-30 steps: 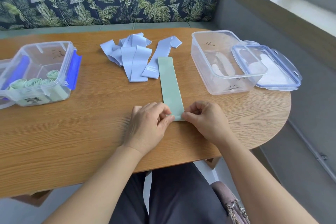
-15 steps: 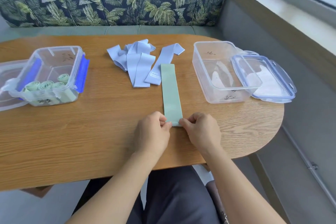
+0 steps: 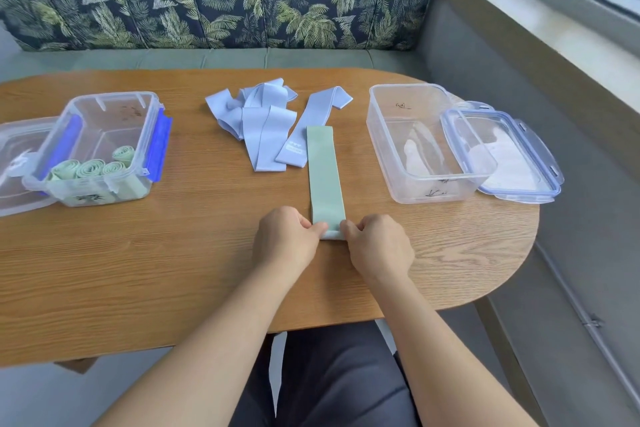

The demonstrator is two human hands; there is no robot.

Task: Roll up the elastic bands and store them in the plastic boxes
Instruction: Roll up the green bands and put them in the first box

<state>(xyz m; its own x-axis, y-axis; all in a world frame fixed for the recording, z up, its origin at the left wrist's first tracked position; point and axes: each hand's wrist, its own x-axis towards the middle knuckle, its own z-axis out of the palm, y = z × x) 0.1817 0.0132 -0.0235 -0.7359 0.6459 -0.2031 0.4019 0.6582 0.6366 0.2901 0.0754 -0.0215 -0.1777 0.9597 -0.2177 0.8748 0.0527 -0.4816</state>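
Your left hand and right hand pinch the near end of the green band, which lies flat on the table, its far end beside the lilac bands, between both plastic boxes.

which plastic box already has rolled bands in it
The left box with blue clips, holding green rolls; the right box beside its lid shows none.

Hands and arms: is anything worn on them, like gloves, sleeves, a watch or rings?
Nothing visible. The left hand and right hand are ungloved, no rings showing. The left forearm and right forearm are uncovered to the frame edge: no sleeves, watch or bracelet.
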